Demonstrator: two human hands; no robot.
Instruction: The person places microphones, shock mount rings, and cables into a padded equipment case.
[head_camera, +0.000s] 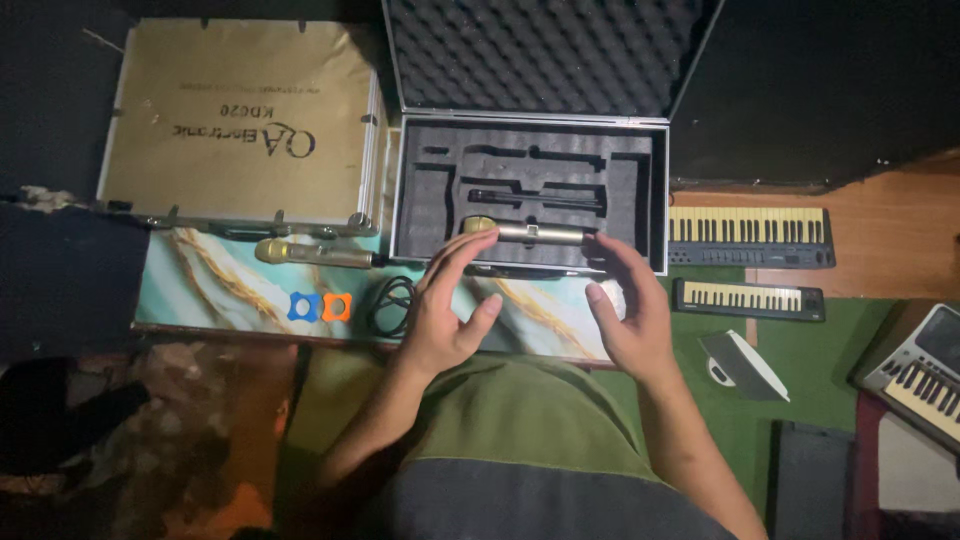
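Mic (527, 232), gold, lies in case (655, 190) foam slot, frame centre. Your left hand (445, 315) and right hand (630, 310) hover open, empty, fingertips near its ends. Seating step looks under way; next, judge whether it sits flush.

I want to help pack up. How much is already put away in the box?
One gold microphone already lies in the foam slot of the open case. Both hands, the left hand and the right hand, hover open just in front of it, holding nothing. The second gold microphone, the black cable and the blue and orange rings sit outside on the table.
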